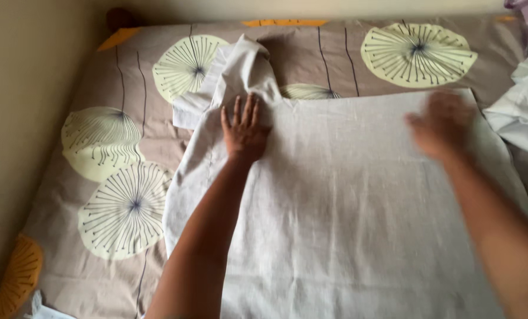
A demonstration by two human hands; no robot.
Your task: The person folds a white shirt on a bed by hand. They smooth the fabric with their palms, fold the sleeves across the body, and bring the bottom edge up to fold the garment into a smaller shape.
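- Linen-like pale grey cloth [358, 212] lies spread over most of the bed [98, 236], which wears a taupe sheet printed with cream dandelion discs.
- Left hand [245, 131] rests flat on the cloth near its upper left corner, fingers spread and straight, palm down; its grip is apart and clamped on nothing.
- Right hand [444, 125] is over the cloth's upper right part and is blurred; the fingers look loosely spread, but I cannot tell whether it touches the cloth or pinches any of it.
- Just above the left hand a bunched fold [240, 71] of the same cloth stands up in a crumpled peak, with a loose flap hanging off to the left onto the sheet.
- White fabric [521, 112] lies at the bed's right edge, just beside the cloth's right corner.
- Risk, as I judge it: the peak could get pressed flat into a crease if the left hand slides over it without opening it out first.
- Another risk: a sweep by the right hand could drag the far edge askew or catch the white fabric, since the two lie so close.
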